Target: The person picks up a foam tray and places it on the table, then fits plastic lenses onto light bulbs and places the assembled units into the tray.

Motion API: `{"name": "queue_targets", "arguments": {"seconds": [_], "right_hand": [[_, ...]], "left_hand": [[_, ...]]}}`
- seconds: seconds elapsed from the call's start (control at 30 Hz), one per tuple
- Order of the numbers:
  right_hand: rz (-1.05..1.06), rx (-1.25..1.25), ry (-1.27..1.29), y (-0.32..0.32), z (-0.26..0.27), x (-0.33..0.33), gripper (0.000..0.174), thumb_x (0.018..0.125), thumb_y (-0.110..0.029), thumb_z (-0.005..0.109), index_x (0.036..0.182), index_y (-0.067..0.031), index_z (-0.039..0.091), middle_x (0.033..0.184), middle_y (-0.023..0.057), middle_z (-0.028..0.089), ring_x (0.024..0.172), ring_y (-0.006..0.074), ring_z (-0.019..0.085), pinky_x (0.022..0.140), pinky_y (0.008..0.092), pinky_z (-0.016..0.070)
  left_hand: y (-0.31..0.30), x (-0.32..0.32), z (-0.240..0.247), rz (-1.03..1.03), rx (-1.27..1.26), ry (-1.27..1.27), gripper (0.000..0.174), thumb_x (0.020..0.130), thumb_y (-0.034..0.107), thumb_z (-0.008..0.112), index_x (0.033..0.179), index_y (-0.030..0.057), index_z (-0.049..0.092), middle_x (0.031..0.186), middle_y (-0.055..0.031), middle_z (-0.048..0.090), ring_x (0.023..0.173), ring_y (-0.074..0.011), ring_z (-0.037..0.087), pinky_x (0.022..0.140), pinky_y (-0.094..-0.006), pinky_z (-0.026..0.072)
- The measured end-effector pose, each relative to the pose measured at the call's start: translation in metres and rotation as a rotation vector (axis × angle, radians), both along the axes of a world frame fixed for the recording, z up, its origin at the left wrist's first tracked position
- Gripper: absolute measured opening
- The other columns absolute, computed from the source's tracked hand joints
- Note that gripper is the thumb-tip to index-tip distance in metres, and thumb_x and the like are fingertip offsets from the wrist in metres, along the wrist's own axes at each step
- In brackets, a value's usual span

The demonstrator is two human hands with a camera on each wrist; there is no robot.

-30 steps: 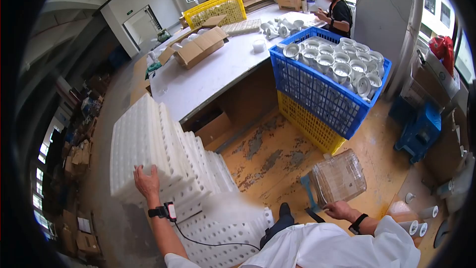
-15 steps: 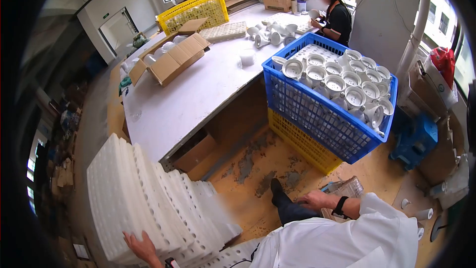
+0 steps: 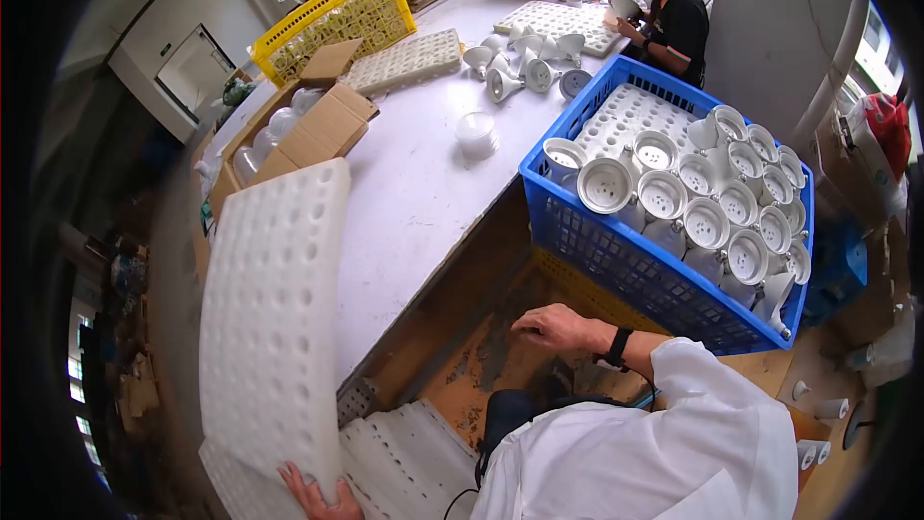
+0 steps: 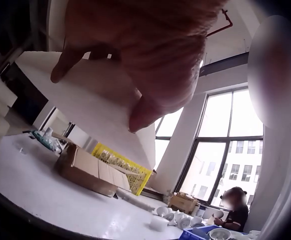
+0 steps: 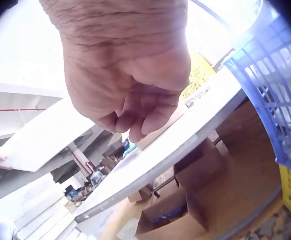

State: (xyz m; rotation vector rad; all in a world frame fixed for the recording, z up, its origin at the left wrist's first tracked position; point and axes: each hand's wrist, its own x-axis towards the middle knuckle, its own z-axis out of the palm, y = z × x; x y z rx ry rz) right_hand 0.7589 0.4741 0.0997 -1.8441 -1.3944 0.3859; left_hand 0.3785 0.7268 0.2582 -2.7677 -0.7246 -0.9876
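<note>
My left hand (image 3: 322, 499) grips a white foam tray with rows of round hollows (image 3: 274, 318) by its lower edge, and the tray stands steeply tilted beside the table. In the left wrist view the thumb and fingers of that hand (image 4: 135, 50) lie on either side of the sheet (image 4: 100, 95). More foam trays (image 3: 409, 453) lie stacked below. My right hand (image 3: 563, 329) hangs in the air before the blue crate, holding nothing; its fingers are loosely curled in the right wrist view (image 5: 125, 75).
A blue crate (image 3: 616, 260) of white lamp-like cups stands at the right on a yellow one. On the white table (image 3: 414, 231) are an open carton (image 3: 318, 140), a yellow crate (image 3: 337, 24), foam trays and loose cups. A seated person (image 3: 679, 24) works at the far end.
My left hand has taken hold of the top foam tray and lifted it off the stack. My right hand has moved up from near the wrapped carton. The view has shifted nearer the table.
</note>
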Motion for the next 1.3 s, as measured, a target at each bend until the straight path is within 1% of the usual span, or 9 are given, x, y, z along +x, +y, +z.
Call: {"name": "queue_targets", "arguments": {"seconds": [0.07, 0.13, 0.17, 0.37, 0.47, 0.73, 0.93, 1.17, 1.3], "right_hand": [[-0.124, 0.105, 0.011, 0.016, 0.006, 0.029, 0.019, 0.083, -0.014, 0.059, 0.099, -0.0054, 0.063, 0.092, 0.0136, 0.064, 0.083, 0.0311, 0.062, 0.073, 0.0387, 0.0510], [-0.186, 0.116, 0.038, 0.031, 0.017, 0.057, 0.019, 0.082, -0.013, 0.060, 0.099, -0.0052, 0.063, 0.092, 0.0134, 0.064, 0.083, 0.0308, 0.062, 0.072, 0.0377, 0.0512], [-0.239, 0.135, 0.058, 0.038, 0.019, 0.071, 0.019, 0.082, -0.012, 0.061, 0.099, -0.0049, 0.063, 0.091, 0.0133, 0.064, 0.082, 0.0304, 0.062, 0.072, 0.0367, 0.0514], [-0.395, 0.156, 0.001, 0.085, 0.040, 0.160, 0.019, 0.082, -0.009, 0.062, 0.100, -0.0053, 0.063, 0.080, 0.0113, 0.064, 0.067, 0.0224, 0.063, 0.061, 0.0307, 0.0501], [-0.514, 0.143, 0.180, 0.105, 0.067, 0.206, 0.019, 0.082, -0.005, 0.061, 0.101, -0.0035, 0.062, 0.076, 0.0082, 0.062, 0.065, 0.0140, 0.058, 0.061, 0.0277, 0.0482], [-0.771, -0.044, -0.108, 0.127, 0.063, 0.359, 0.021, 0.079, -0.012, 0.062, 0.099, -0.0046, 0.065, 0.090, 0.0140, 0.064, 0.077, 0.0263, 0.062, 0.070, 0.0346, 0.0497], [-0.897, -0.236, -0.090, 0.128, -0.006, 0.488, 0.029, 0.077, -0.015, 0.061, 0.104, -0.0054, 0.064, 0.106, 0.0166, 0.063, 0.098, 0.0331, 0.060, 0.088, 0.0384, 0.0468], [-1.010, -0.317, -0.105, 0.134, -0.071, 0.560, 0.045, 0.074, -0.012, 0.058, 0.119, -0.0076, 0.056, 0.119, 0.0166, 0.056, 0.111, 0.0338, 0.052, 0.096, 0.0390, 0.0417], [-0.980, -0.255, -0.101, 0.138, -0.082, 0.582, 0.052, 0.072, -0.008, 0.057, 0.124, -0.0087, 0.051, 0.124, 0.0151, 0.051, 0.113, 0.0329, 0.051, 0.096, 0.0379, 0.0413]], "left_hand": [[0.024, 0.041, -0.049, -0.198, 0.023, -0.010, 0.043, 0.082, 0.018, 0.065, 0.117, -0.0044, 0.053, 0.126, -0.0242, 0.050, 0.117, -0.0427, 0.047, 0.094, -0.0533, 0.0406], [0.051, 0.058, -0.112, -0.092, -0.344, 0.143, 0.027, 0.067, 0.011, 0.066, 0.082, -0.0069, 0.052, 0.135, -0.0281, 0.039, 0.129, -0.0504, 0.027, 0.103, -0.0525, 0.0307], [0.066, 0.070, -0.136, -0.166, -0.410, 0.155, 0.027, 0.065, 0.007, 0.066, 0.082, -0.0078, 0.052, 0.135, -0.0286, 0.038, 0.127, -0.0550, 0.025, 0.101, -0.0577, 0.0298], [0.148, 0.145, -0.207, -0.256, -0.582, 0.412, 0.024, 0.059, 0.001, 0.070, 0.077, -0.0077, 0.055, 0.138, -0.0297, 0.032, 0.129, -0.0498, 0.026, 0.104, -0.0495, 0.0312], [0.184, 0.177, -0.217, -0.277, -0.557, 0.466, 0.024, 0.058, -0.001, 0.070, 0.076, -0.0067, 0.056, 0.139, -0.0285, 0.031, 0.129, -0.0487, 0.026, 0.104, -0.0477, 0.0323], [0.213, 0.236, -0.224, -0.245, -0.571, 0.513, 0.021, 0.057, -0.005, 0.069, 0.072, -0.0059, 0.055, 0.141, -0.0251, 0.031, 0.131, -0.0456, 0.027, 0.103, -0.0434, 0.0345], [0.194, 0.262, -0.212, -0.182, -0.595, 0.534, 0.023, 0.056, -0.008, 0.069, 0.072, -0.0055, 0.053, 0.139, -0.0259, 0.034, 0.130, -0.0456, 0.028, 0.103, -0.0437, 0.0347], [0.175, 0.300, -0.200, -0.103, -0.668, 0.611, 0.023, 0.056, -0.010, 0.068, 0.074, -0.0072, 0.054, 0.139, -0.0291, 0.031, 0.129, -0.0475, 0.028, 0.103, -0.0447, 0.0337], [0.177, 0.298, -0.211, -0.057, -0.589, 0.572, 0.019, 0.060, -0.011, 0.066, 0.071, -0.0060, 0.051, 0.139, -0.0247, 0.035, 0.130, -0.0455, 0.028, 0.103, -0.0441, 0.0356]]}}
